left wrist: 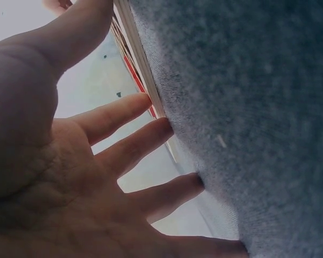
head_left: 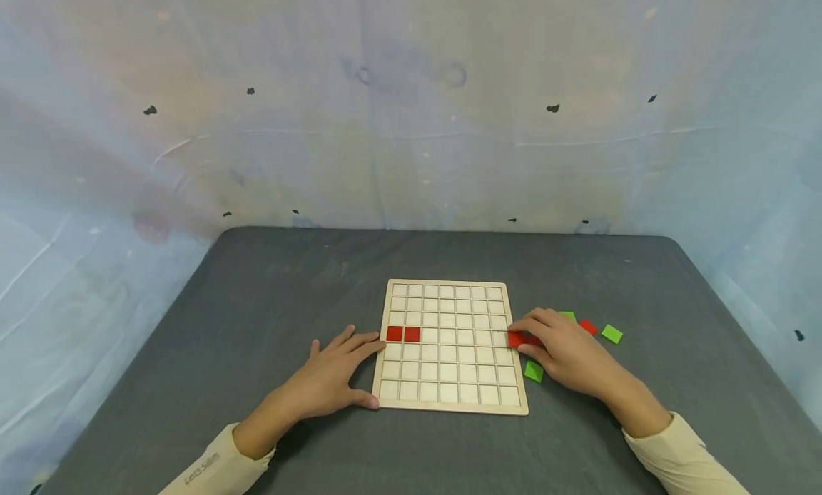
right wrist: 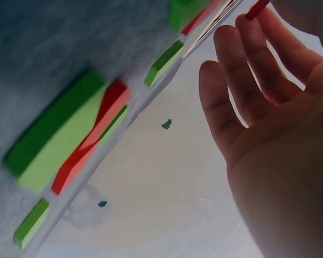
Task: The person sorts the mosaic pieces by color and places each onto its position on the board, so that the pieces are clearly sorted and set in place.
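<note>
A pale wooden grid board [head_left: 457, 409] lies flat on the table, with two red square tiles [head_left: 403, 334] side by side in its row at the left edge. My left hand [head_left: 327, 381] has its fingers spread, and its thumb and fingertips touch the board's left side. Over the board's right edge, my right hand [head_left: 571, 352] pinches a red tile [right wrist: 257, 9] between thumb and fingers. A further bit of red [head_left: 531, 339] shows beneath that hand, partly hidden. Just below it lies a green tile [head_left: 534, 371], close to the board.
Beyond the right hand lie a red tile [head_left: 588, 327], a green tile [head_left: 612, 334] and another green tile [head_left: 567, 314], partly covered. A dark grey cloth [head_left: 308, 281] covers the table. A pale patterned curtain [head_left: 411, 160] hangs behind and along both sides.
</note>
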`<state>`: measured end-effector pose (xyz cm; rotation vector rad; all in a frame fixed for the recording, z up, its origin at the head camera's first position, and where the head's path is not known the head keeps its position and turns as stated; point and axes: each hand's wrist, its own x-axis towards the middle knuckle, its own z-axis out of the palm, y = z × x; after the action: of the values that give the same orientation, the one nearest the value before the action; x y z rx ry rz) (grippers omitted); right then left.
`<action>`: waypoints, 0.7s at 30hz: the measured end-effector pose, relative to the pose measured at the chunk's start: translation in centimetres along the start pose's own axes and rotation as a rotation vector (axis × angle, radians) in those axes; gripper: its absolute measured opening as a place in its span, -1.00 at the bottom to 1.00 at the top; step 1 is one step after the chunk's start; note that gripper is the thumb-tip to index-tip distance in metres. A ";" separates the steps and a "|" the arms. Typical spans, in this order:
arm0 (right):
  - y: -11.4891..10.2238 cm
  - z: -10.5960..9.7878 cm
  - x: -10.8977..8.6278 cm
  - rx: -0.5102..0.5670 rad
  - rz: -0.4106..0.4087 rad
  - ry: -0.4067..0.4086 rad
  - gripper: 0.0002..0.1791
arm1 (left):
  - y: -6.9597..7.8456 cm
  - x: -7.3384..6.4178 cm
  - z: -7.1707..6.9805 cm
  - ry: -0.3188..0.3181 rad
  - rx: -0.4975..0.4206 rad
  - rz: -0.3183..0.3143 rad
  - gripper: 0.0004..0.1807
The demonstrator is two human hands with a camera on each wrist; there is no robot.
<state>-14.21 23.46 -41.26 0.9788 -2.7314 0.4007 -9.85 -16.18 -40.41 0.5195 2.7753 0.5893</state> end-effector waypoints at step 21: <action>-1.7 0.8 1.7 0.096 -0.090 0.013 -0.64 | 0.0 0.0 0.1 0.001 0.010 0.002 -0.02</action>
<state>-14.49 20.89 -41.21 1.1152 -2.6661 0.5247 -9.87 -16.16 -40.50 0.5244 2.7802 0.5763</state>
